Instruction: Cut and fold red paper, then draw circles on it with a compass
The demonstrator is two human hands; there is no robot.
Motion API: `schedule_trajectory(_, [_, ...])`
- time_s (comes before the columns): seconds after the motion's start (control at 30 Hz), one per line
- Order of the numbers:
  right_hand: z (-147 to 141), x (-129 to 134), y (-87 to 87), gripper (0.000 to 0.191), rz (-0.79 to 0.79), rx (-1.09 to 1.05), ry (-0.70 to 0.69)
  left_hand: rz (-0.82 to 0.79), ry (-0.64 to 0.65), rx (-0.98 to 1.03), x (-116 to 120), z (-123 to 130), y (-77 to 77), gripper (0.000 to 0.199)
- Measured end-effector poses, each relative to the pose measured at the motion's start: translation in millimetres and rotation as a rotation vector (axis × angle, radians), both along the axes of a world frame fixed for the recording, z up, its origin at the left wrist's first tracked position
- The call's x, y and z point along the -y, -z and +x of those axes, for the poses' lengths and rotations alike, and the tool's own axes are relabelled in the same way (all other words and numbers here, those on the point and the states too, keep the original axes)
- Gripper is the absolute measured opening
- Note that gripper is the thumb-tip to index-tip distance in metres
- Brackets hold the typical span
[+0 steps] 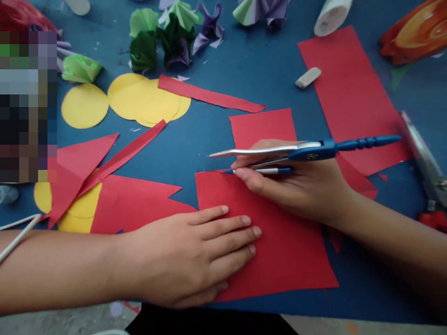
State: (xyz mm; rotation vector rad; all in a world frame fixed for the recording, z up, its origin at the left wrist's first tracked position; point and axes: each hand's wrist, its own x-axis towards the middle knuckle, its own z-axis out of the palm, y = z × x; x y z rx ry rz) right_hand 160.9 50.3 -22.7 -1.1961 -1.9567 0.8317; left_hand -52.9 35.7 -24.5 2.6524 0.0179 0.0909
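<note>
My left hand lies flat with fingers stretched over the left part of a red paper sheet on the blue table. In my right hand is a drawing compass with a blue handle pointing right, held between thumb and fingers. Its blue pencil tip sits near the sheet's upper left edge, while the silver needle leg extends left above it. Whether the tip touches the paper I cannot tell. Just beyond the hand lies a smaller red paper piece, partly covered by it.
Yellow paper circles and red strips lie beyond my left arm. Green and purple folded paper is at the back. An eraser rests by another red sheet. Scissors lie at the right edge.
</note>
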Motion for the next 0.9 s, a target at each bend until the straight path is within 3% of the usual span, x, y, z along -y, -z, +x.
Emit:
schedule_trajectory(0.4, [-3.6, 0.9, 1.2, 0.010, 0.049, -0.006, -0.002, -0.008, 0.000, -0.002, 0.8, -1.1, -0.4, 0.045])
schedule_trajectory(0.9, [-2.9, 5.4, -1.8, 0.012, 0.108, 0.001, 0.185, -0.006, -0.005, -0.003, 0.8, -0.7, -0.8, 0.045])
